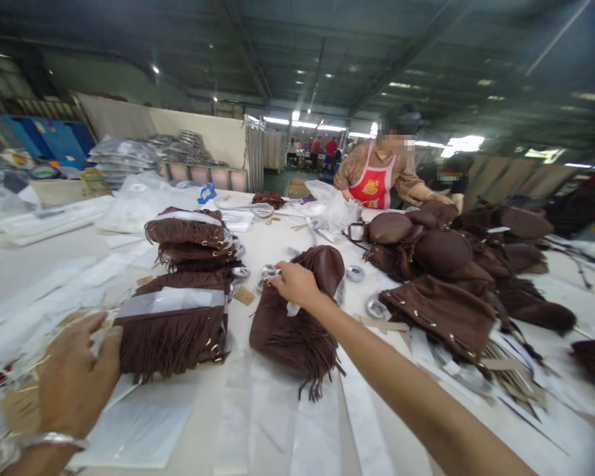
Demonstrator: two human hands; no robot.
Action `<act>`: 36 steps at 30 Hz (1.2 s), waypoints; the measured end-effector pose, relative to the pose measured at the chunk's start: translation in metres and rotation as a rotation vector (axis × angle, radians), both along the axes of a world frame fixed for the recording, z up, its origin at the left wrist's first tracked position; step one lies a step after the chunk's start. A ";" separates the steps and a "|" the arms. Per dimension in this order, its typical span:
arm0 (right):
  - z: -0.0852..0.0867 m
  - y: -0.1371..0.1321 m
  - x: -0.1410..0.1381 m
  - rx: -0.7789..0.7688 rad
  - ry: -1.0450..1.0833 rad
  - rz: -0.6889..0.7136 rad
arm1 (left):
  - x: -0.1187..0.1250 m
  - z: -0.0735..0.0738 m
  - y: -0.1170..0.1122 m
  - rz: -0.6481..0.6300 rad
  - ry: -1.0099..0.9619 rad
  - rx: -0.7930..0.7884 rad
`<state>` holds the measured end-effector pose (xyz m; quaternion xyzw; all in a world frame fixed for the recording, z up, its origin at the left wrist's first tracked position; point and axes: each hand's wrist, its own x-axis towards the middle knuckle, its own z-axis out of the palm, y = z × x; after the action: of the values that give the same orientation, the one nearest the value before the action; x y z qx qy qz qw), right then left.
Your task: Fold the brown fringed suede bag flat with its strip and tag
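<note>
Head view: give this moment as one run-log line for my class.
left hand: at left edge of front banded bag | right hand: on middle brown bag | bag pile: right side

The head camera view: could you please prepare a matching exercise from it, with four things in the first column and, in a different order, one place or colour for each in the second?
1. Left hand
2. Right hand
3. Co-worker's apron
4. Stack of fringed bags

A. On the brown bag in the middle of the view
B. Directly behind the nearer fringed bag
C. Red with a pale border
D. At the left side of the nearer fringed bag

Right pairs: 1-D, 2-A, 3-C, 4-B
</note>
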<state>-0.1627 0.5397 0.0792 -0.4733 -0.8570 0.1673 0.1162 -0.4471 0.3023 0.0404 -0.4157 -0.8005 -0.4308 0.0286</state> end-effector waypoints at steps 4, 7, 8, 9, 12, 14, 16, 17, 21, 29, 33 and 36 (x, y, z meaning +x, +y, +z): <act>0.001 0.038 0.044 -0.116 -0.135 -0.062 | 0.093 -0.015 -0.029 -0.193 -0.007 -0.009; -0.012 0.047 0.051 -0.157 -0.163 -0.019 | 0.142 -0.042 -0.036 -0.355 -0.134 -0.096; -0.016 0.047 0.051 -0.166 -0.160 0.000 | 0.155 -0.049 -0.036 -0.400 -0.138 -0.120; -0.020 0.046 0.050 -0.175 -0.150 0.016 | 0.167 -0.053 -0.036 -0.450 -0.114 -0.140; -0.026 0.044 0.050 -0.204 -0.080 0.040 | 0.199 -0.059 -0.035 -0.631 0.076 -0.203; -0.027 0.048 0.051 -0.223 -0.003 0.048 | 0.216 -0.063 -0.036 -0.716 0.211 -0.271; -0.026 0.054 0.054 -0.242 0.085 0.063 | 0.229 -0.071 -0.039 -0.744 0.313 -0.346; -0.024 0.056 0.056 -0.253 0.127 0.073 | 0.234 -0.076 -0.041 -0.748 0.352 -0.380; -0.001 0.056 0.065 -0.299 0.266 0.126 | 0.238 -0.093 -0.047 -0.749 0.455 -0.451; 0.084 0.015 0.117 -0.492 0.669 0.248 | 0.244 -0.080 -0.047 -0.733 0.505 -0.458; 0.123 -0.022 0.160 -0.518 0.777 0.206 | 0.262 -0.071 -0.063 -0.772 0.506 -0.414; 0.139 -0.056 0.194 -0.529 0.839 -0.156 | 0.274 -0.065 -0.081 -0.777 0.480 -0.414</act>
<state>0.0317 0.4834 0.2186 -0.4411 -0.6268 0.5455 0.3391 -0.1729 0.2212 -0.0243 -0.7675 -0.6260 -0.1339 -0.0335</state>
